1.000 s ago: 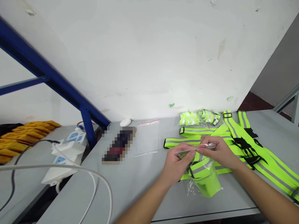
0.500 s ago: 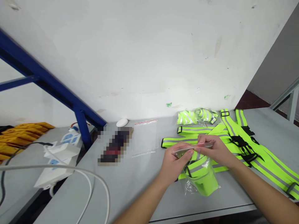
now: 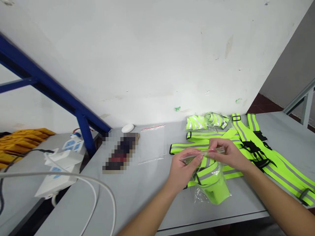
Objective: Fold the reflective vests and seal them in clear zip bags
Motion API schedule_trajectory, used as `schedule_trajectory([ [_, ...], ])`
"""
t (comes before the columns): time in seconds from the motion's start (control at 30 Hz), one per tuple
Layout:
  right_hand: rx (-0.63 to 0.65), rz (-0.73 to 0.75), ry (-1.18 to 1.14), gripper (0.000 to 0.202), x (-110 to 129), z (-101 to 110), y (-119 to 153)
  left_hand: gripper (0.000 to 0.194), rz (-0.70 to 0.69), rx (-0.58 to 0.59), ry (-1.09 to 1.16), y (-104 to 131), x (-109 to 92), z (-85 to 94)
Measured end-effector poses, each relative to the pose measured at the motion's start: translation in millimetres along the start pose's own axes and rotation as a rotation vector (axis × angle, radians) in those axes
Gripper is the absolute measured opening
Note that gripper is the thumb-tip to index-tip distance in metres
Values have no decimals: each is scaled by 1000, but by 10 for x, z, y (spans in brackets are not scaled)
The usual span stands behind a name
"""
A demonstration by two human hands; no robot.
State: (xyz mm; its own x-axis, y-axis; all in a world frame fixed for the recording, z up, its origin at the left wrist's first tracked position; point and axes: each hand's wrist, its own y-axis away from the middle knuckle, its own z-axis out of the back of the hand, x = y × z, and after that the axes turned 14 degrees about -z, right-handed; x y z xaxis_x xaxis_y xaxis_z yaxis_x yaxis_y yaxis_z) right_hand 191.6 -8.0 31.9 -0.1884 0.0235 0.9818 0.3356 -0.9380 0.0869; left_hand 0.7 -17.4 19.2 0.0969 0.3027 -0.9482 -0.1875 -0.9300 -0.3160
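My left hand and my right hand both pinch the top edge of a clear plastic bag, held just above the grey table. Inside the bag is a folded neon-yellow reflective strap. Its lower end rests near the table's front edge. More neon-yellow reflective straps with black buckles lie spread on the table behind and to the right of my hands. A bagged strap sits by the wall.
An empty clear zip bag lies flat at mid-table beside a blurred dark object and a small white oval thing. To the left stand a blue steel frame, white power strips with cables, and yellow items.
Both hands keep pinching the bag's top edge and have hardly moved. The view has shifted slightly, so everything sits a little higher and further left.
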Motion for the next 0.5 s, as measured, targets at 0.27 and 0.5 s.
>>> schedule_trajectory([
  [0.27,-15,7,-46,23,-20,-15,-13,18,-29,22,14,13,8,20],
  [0.5,-9,10,-81,22,-44,-18,-12,18,-33,38,48,1,-5,21],
])
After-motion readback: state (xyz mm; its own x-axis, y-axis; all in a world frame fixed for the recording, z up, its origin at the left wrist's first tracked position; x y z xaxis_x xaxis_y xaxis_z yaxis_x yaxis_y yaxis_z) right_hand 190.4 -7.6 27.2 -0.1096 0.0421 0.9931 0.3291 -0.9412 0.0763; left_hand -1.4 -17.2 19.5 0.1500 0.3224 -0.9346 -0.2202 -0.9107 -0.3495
